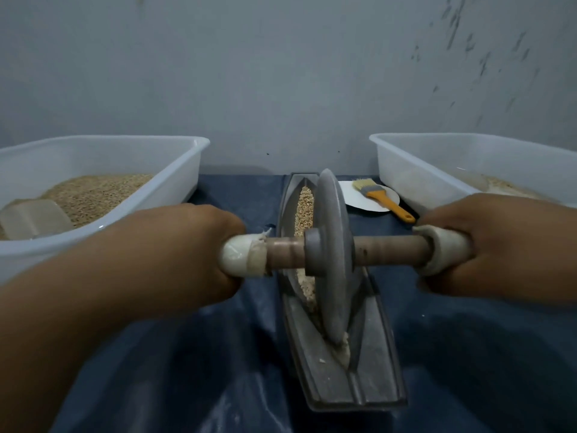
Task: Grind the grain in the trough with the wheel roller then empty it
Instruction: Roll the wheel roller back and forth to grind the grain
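A grey metal trough (368, 379) lies lengthwise on the blue cloth in front of me. Tan grain (304, 207) fills its groove, coarse at the far end and paler near the wheel's foot. The grey wheel roller (332, 254) stands upright in the groove, its rim resting toward the near end. A wooden axle runs through it. My left hand (187, 245) grips the axle's taped left handle. My right hand (490, 242) grips the taped right handle.
A white tub (175, 170) with whole grain and a scoop (34, 218) stands at the left. Another white tub (415, 170) stands at the right. Between them a yellow-handled brush (384, 198) lies on a white plate (349, 195). A grey wall rises behind.
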